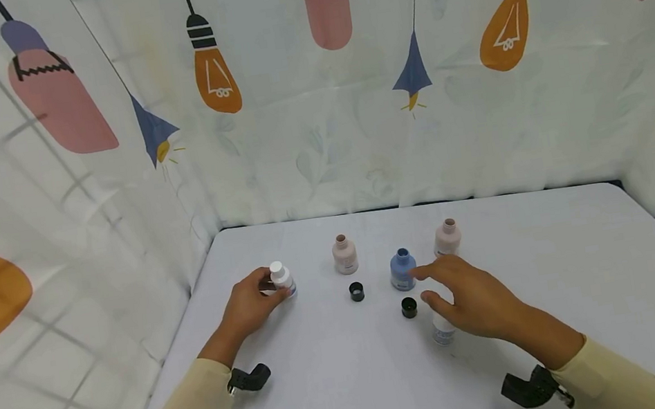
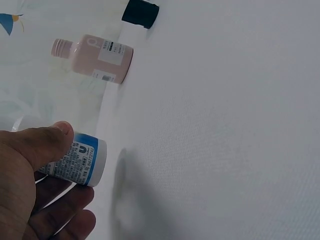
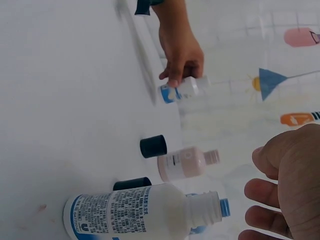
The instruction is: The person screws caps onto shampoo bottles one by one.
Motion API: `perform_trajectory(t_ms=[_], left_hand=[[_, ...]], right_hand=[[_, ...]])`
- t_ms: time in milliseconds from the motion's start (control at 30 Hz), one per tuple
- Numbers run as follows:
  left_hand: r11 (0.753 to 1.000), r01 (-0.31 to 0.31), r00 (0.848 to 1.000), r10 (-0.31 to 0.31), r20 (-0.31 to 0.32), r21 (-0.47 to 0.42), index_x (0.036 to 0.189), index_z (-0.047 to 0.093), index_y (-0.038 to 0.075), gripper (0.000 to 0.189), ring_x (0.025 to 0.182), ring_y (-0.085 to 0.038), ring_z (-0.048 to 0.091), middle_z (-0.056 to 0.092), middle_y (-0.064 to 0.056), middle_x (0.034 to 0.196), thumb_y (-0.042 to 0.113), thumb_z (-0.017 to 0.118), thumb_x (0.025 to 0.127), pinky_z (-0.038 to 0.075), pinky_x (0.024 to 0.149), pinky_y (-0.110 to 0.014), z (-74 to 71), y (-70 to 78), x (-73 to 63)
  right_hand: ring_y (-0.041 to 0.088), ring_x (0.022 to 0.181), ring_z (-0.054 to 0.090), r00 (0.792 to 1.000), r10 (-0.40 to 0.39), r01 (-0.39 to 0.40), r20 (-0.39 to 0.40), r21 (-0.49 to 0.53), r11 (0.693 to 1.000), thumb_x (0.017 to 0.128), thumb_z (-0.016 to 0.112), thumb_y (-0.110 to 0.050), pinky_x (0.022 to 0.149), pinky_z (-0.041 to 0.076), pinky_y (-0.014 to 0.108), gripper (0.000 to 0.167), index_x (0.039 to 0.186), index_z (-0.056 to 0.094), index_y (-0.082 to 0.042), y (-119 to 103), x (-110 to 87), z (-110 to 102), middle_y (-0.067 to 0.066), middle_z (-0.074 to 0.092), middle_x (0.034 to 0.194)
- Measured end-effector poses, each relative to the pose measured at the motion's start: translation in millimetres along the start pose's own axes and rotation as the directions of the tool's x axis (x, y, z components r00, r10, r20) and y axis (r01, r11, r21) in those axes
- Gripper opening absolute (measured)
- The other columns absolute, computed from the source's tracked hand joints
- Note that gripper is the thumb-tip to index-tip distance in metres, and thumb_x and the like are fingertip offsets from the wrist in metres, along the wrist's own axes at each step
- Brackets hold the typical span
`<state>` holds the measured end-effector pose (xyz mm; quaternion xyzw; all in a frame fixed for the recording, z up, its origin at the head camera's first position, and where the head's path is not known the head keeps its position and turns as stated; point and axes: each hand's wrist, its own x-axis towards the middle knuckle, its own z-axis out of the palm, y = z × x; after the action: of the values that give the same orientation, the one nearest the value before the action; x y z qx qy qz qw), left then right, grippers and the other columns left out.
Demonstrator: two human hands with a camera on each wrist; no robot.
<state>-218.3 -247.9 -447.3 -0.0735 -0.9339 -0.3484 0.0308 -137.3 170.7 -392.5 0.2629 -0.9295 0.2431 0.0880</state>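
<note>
A small white bottle (image 1: 283, 278) with a white cap and a blue-edged label is gripped in my left hand (image 1: 249, 308), thumb on one side and fingers around the other. My right hand (image 1: 475, 295) hovers with fingers spread and holds nothing. Below it stands an uncapped white bottle (image 3: 135, 212), mostly hidden by the hand in the head view. An uncapped blue bottle (image 1: 402, 272) is by the right fingertips, overlapped by the index finger in the head view. One black cap (image 1: 409, 307) lies just in front of the blue bottle.
An uncapped pink bottle (image 1: 344, 256) stands at the table's middle, with another black cap (image 1: 356, 291) in front of it. A second pink bottle (image 1: 447, 238) is behind my right hand. Patterned cloth (image 1: 317, 129) hangs along the back and left of the white table (image 1: 328, 386).
</note>
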Motion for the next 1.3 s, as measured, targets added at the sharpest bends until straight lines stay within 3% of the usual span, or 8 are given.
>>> perform_trajectory(t_ms=[167,400,733,1067,1300], left_hand=[[1.000,0.007,1.000,-0.007,0.000,-0.003,0.128,0.063,0.009,0.047,0.109,-0.029,0.068,0.072,-0.007,0.116,0.029,0.082,0.090,0.052,0.093,-0.051,0.4,-4.0,3.9],[1.000,0.030,1.000,-0.030,0.000,-0.010,0.129,0.062,0.008,0.047,0.111,-0.029,0.068,0.072,-0.009,0.118,0.027,0.082,0.090,0.050,0.096,-0.051,-1.5,-5.8,7.1],[0.999,0.051,0.999,-0.051,-0.005,-0.002,0.132,0.061,0.006,0.049,0.113,-0.030,0.067,0.070,-0.012,0.122,0.026,0.081,0.092,0.049,0.097,-0.052,-3.0,-12.0,9.8],[0.997,0.083,0.997,-0.083,-0.004,-0.007,0.133,0.059,0.006,0.051,0.117,-0.032,0.065,0.069,-0.014,0.126,0.028,0.079,0.093,0.050,0.096,-0.052,-2.9,-15.0,11.3],[0.994,0.106,0.994,-0.106,-0.001,-0.005,0.134,0.058,0.005,0.051,0.119,-0.033,0.063,0.068,-0.014,0.127,0.029,0.078,0.094,0.048,0.098,-0.052,-4.8,-16.9,12.5]], right_hand=[[0.024,0.123,0.059,1.000,-0.004,0.004,-0.026,0.001,1.000,0.095,0.076,-0.019,0.091,0.055,0.045,0.038,0.132,0.067,-0.016,3.1,-3.4,-1.6,-0.001,0.066,0.129],[0.019,0.106,0.064,0.999,0.031,-0.030,-0.034,0.011,0.999,0.095,0.075,-0.018,0.081,0.057,0.039,0.038,0.132,0.067,-0.017,6.6,-10.0,-5.2,-0.001,0.065,0.128],[0.016,0.100,0.064,0.998,0.041,-0.041,-0.039,0.013,0.999,0.096,0.074,-0.017,0.077,0.056,0.034,0.036,0.131,0.067,-0.016,11.3,-14.8,-8.9,0.000,0.064,0.129],[0.013,0.100,0.061,0.996,0.063,-0.064,-0.056,-0.007,0.998,0.095,0.076,-0.017,0.077,0.055,0.036,0.036,0.130,0.067,-0.015,17.1,-18.3,-9.0,0.001,0.065,0.125],[0.020,0.108,0.061,0.995,0.084,-0.084,-0.056,-0.001,0.996,0.094,0.077,-0.015,0.082,0.056,0.042,0.038,0.131,0.067,-0.012,19.7,-21.1,-12.0,0.004,0.065,0.124]])
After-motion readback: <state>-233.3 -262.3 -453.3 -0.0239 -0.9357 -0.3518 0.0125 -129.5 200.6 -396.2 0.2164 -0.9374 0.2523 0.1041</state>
